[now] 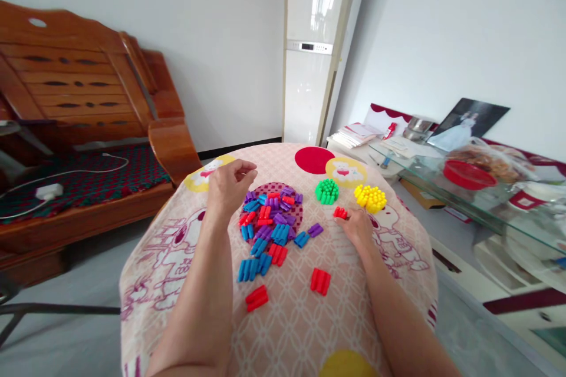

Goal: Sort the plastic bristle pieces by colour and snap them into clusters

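My right hand [357,228] pinches a small cluster of red pieces [339,212] at the table surface, just below the green and yellow clusters. The green cluster [327,191] stands upright, and the yellow cluster [370,198] is to its right. Raised over the left side of the table, my left hand [230,185] has its fingers curled together; whatever they hold, if anything, is too small to make out. Beside it lies a loose pile of blue, purple and red pieces [280,232]. Two red groups, one left [257,298] and one right [320,281], lie nearer to me.
The round table has a patterned cloth [292,330]. On the right, a glass shelf [469,194] bears a red bowl [469,174], papers and a photo. A wooden bench [79,94] stands at the left, and a tall white appliance [309,88] stands behind the table.
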Available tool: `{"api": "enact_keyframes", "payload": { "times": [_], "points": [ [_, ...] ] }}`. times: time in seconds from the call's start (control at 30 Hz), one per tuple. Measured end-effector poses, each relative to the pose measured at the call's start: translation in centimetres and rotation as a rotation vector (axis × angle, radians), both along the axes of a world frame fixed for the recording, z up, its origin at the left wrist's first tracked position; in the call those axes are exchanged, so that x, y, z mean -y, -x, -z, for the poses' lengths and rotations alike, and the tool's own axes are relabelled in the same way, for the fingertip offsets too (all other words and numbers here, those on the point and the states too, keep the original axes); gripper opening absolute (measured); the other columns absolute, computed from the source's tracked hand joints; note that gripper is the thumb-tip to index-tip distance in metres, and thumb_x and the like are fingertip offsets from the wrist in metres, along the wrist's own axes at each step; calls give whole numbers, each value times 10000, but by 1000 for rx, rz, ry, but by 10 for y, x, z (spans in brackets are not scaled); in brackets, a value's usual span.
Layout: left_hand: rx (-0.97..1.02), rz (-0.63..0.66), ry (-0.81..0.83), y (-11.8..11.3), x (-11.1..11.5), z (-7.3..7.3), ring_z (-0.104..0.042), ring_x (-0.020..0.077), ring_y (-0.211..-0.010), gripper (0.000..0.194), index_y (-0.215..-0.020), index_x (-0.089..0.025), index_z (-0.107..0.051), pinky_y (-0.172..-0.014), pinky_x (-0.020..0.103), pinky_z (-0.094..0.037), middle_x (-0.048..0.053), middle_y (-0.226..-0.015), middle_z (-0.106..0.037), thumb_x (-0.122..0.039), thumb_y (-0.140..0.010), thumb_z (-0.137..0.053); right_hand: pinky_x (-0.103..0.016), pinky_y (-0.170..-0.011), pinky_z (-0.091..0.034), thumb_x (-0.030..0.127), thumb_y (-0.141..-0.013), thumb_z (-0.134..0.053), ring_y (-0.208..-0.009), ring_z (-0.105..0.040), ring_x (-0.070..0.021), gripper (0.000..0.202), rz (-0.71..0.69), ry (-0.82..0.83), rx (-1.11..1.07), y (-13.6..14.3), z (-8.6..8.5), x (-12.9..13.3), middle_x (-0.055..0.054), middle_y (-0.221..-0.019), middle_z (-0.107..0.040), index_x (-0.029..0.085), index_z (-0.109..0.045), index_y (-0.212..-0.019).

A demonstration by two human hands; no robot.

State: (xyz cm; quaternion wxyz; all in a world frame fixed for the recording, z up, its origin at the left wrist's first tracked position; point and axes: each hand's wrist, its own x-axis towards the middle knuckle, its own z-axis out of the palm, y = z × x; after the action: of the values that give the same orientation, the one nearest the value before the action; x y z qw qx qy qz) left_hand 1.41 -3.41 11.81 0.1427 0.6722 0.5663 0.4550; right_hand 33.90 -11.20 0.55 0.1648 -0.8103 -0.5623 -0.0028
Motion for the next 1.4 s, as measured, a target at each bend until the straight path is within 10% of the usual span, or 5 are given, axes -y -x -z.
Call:
{"api": "enact_keyframes", "payload": {
  "times": [0.43,0.77,0.97,1.17,1.4],
  "points": [
    [-372,-24,350,19,19,79,-686,216,-851,191,-883,-199,-744,-719,262,-475,60,-869,-755,-270,-732,-653,-308,-714,-348,465,-949,-379,-791,-579,-223,460,-84,-202,-103,-16,15,-4,-132,-828,-697,154,-691,-820],
    [-185,-144,221,22,17,81,-680,209,-842,320,-1049,-177,-725,-757,283,-486,78,-914,-757,-236,-778,-564,-298,-673,-357,430,-959,-323,-715,-575,-213,486,-66,-177,-245,-16,9,-6,-106,-701,-672,166,-682,-763],
    [11,143,50,-43,41,62,-670,172,-838,303,-1073,-190,-702,-779,265,-518,52,-976,-750,-256,-794,-605,-296,-666,-355,408,-963,-356,-743,-597,-217,462,-5,-183,-245,-12,5,-6,-111,-739,-690,164,-695,-764],
    [-212,537,-53,-133,58,81,-658,199,-906,235,-871,-180,-740,-892,317,-499,72,-922,-741,-52,-745,-588,-278,-677,-364,385,-986,-341,-767,-618,-201,476,-36,-174,-213,-10,3,-5,-100,-763,-704,158,-705,-782],
    [-288,649,-64,-153,56,100,-643,208,-979,230,-870,-192,-729,-926,330,-490,80,-979,-725,-52,-758,-585,-278,-701,-358,366,-994,-362,-823,-618,-203,450,-28,-164,-131,-10,5,-6,-120,-877,-729,146,-726,-847]
  ]
}}
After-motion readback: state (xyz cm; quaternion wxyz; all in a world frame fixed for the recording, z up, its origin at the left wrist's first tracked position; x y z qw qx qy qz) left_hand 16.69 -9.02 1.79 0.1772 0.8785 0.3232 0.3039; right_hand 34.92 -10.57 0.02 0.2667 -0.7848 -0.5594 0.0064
